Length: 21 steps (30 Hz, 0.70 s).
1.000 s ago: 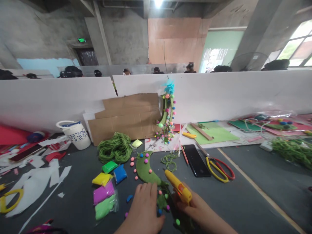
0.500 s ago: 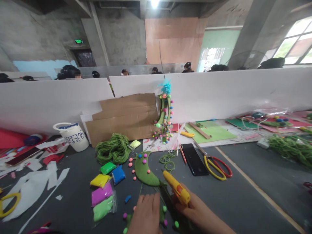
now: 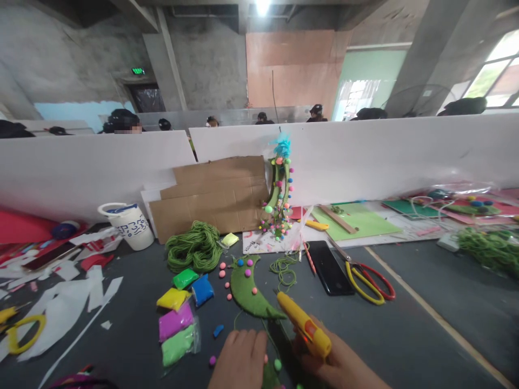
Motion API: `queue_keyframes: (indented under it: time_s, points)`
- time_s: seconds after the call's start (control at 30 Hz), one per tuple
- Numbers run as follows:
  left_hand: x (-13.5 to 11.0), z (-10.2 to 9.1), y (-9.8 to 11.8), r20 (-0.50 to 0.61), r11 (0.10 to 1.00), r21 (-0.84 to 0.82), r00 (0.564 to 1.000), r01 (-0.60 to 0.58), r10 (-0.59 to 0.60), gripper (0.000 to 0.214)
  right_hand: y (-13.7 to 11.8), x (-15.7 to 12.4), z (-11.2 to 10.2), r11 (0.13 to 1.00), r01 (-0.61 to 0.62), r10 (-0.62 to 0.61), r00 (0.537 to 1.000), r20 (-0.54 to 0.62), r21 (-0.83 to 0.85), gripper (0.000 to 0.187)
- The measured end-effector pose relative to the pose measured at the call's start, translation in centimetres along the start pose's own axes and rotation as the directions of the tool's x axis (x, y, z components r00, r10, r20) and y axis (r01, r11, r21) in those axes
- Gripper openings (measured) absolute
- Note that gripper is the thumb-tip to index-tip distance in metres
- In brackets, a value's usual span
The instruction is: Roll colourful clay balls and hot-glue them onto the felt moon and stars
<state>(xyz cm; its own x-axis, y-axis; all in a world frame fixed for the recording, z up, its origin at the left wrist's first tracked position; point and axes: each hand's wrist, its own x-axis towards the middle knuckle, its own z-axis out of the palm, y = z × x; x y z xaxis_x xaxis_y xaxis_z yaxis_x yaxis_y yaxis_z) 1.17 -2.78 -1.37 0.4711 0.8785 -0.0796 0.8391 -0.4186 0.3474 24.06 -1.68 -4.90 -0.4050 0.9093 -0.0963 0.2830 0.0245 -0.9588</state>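
My right hand [image 3: 320, 351] is wrapped round a yellow glue gun [image 3: 302, 324], its nozzle pointing up and left over the table. Low in the view, my left hand [image 3: 239, 361] is closed at a green felt piece [image 3: 271, 375] with small coloured balls along it; the fingertips are hidden. Just beyond both hands lies a green felt crescent [image 3: 249, 292] bearing blue, purple and pink balls. Loose pink balls [image 3: 223, 270] rest along its left side. Thin green yarn runs between the crescent and my left hand.
Bagged coloured clay [image 3: 177, 327] and a green yarn bundle [image 3: 193, 247] lie left. A phone [image 3: 330, 268] and scissors [image 3: 371, 282] lie right. A decorated green crescent ornament [image 3: 279, 189] stands before a white partition [image 3: 365, 156], beside cardboard [image 3: 211, 200]. People's heads show beyond.
The whole view has shifted slightly, with the table things now further right. My left hand sits a little lower against the felt, and the glue gun stays in my right hand.
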Motion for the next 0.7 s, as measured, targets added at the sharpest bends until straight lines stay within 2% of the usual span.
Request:
queue_keyframes:
  time_s: [0.1, 0.17, 0.23, 0.33, 0.47, 0.6, 0.7]
  points:
    - [0.5, -2.5, -1.1, 0.025, 0.994, -0.065, 0.996, 0.086, -0.085, 0.026, 0.2, 0.0, -0.3, 0.978, -0.02, 0.011, 0.999, 0.042, 0.206, 0.016]
    - [0.8, -3.8, -2.4, 0.015, 0.985, -0.084, 0.989, 0.149, -0.148, 0.026, 0.3, -0.2, -0.9, 0.927, -0.073, 0.054, 0.997, 0.06, 0.367, 0.023]
    - [0.9, -4.7, -3.9, 0.029, 0.976, -0.088, 0.98, 0.2, -0.198, 0.027, 0.1, -0.4, -1.8, 0.882, -0.119, 0.098, 0.993, 0.069, 0.457, 0.03]
    - [0.9, -4.9, -5.5, 0.042, 0.963, -0.112, 0.969, 0.245, -0.241, 0.028, -0.6, -0.3, -3.4, 0.879, -0.148, 0.134, 0.989, 0.064, 0.453, 0.031]
    - [1.6, -4.0, -5.4, 0.028, 0.972, -0.131, 0.98, 0.197, -0.195, 0.031, -2.2, 1.3, -4.8, 0.911, -0.144, 0.147, 0.989, 0.023, 0.387, 0.031]
    - [3.6, -3.8, -4.9, -0.016, 0.981, -0.093, 0.984, 0.172, -0.175, 0.025, -4.3, 3.9, -4.9, 0.943, -0.117, 0.127, 0.992, -0.011, 0.31, 0.031]
    - [5.5, -4.9, -6.1, -0.068, 0.977, -0.105, 0.979, 0.187, -0.194, 0.023, -5.6, 6.1, -5.2, 0.953, -0.095, 0.111, 0.993, -0.039, 0.287, 0.028]
